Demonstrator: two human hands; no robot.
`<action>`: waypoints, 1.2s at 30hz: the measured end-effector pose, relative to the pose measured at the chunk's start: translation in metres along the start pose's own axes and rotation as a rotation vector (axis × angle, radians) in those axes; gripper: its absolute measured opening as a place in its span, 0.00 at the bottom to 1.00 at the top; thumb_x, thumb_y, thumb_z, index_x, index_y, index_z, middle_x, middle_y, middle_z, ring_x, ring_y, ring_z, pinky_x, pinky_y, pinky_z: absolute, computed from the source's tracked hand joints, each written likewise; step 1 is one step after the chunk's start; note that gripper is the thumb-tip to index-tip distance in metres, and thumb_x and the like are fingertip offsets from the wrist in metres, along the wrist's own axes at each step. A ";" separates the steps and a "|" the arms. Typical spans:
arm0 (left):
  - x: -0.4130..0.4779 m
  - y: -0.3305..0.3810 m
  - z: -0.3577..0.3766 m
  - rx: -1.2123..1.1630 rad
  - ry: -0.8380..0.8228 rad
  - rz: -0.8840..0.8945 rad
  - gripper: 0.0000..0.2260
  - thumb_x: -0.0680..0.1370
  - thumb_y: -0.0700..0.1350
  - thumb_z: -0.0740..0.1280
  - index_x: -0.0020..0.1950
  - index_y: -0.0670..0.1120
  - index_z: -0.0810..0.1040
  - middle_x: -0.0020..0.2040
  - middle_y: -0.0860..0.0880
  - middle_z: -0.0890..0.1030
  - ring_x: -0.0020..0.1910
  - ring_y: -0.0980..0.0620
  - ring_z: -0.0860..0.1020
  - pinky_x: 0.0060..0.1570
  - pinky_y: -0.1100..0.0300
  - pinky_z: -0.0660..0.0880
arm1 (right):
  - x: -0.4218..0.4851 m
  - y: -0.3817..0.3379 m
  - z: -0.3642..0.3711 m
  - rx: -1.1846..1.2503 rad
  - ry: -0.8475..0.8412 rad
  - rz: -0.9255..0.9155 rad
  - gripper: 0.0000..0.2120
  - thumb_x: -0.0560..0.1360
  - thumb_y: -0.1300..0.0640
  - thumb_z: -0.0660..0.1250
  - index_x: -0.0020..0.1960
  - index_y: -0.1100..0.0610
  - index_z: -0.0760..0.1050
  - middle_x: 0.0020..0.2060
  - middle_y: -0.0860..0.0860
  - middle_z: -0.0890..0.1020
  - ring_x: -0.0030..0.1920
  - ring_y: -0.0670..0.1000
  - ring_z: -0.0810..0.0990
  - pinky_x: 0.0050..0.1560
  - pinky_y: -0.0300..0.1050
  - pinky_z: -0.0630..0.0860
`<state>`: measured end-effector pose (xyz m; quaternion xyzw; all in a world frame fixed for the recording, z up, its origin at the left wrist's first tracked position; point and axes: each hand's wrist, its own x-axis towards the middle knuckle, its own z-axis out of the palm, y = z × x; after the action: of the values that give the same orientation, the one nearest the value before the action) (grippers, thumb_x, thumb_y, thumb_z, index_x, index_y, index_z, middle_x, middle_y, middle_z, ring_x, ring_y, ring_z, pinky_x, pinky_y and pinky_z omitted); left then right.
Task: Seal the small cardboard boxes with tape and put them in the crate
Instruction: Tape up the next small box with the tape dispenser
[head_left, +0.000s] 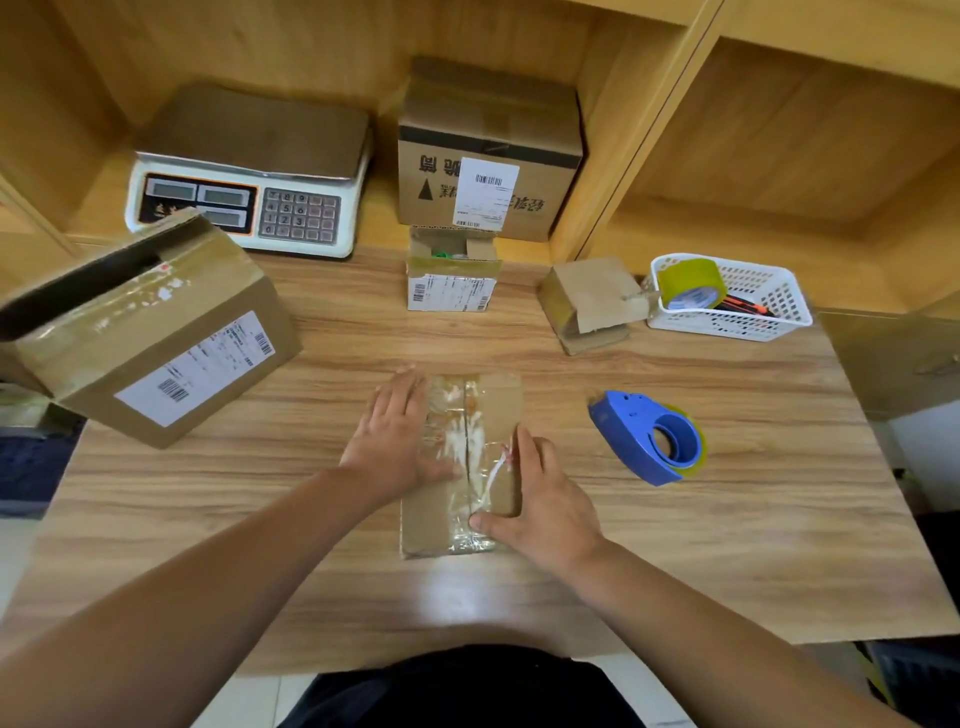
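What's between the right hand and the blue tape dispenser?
Nothing. In the head view, only bare wooden tabletop lies between the right hand and the blue tape dispenser.

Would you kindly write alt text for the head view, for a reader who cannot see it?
A person's left hand lies flat on the taped top of a small cardboard box on a wooden table, while the right hand presses its near right edge. A blue tape dispenser lies to the right; a scale and white basket stand behind.
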<state>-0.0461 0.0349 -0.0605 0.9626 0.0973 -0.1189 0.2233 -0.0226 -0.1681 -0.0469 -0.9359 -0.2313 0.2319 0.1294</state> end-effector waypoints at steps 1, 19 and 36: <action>-0.001 -0.003 0.002 0.048 -0.047 0.019 0.56 0.67 0.68 0.68 0.77 0.45 0.35 0.77 0.47 0.35 0.76 0.48 0.36 0.74 0.52 0.37 | 0.001 -0.002 0.000 -0.055 0.030 -0.012 0.59 0.64 0.29 0.67 0.77 0.53 0.35 0.74 0.49 0.50 0.73 0.52 0.58 0.72 0.46 0.60; 0.038 0.008 -0.006 0.108 -0.130 0.014 0.62 0.60 0.70 0.72 0.77 0.45 0.37 0.76 0.47 0.45 0.74 0.45 0.45 0.73 0.49 0.44 | 0.090 -0.001 -0.040 -0.408 -0.206 -0.309 0.69 0.57 0.24 0.67 0.74 0.57 0.26 0.74 0.52 0.29 0.73 0.53 0.26 0.74 0.54 0.34; 0.074 0.009 0.000 -0.347 0.208 -0.177 0.18 0.66 0.55 0.76 0.51 0.52 0.76 0.52 0.54 0.71 0.56 0.51 0.66 0.49 0.59 0.56 | 0.150 0.008 -0.044 -0.025 -0.060 -0.363 0.33 0.64 0.38 0.74 0.62 0.55 0.71 0.55 0.50 0.70 0.55 0.50 0.63 0.55 0.45 0.65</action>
<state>0.0264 0.0372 -0.0774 0.9046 0.2228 -0.0198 0.3629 0.1202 -0.1068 -0.0678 -0.8730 -0.4030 0.2299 0.1505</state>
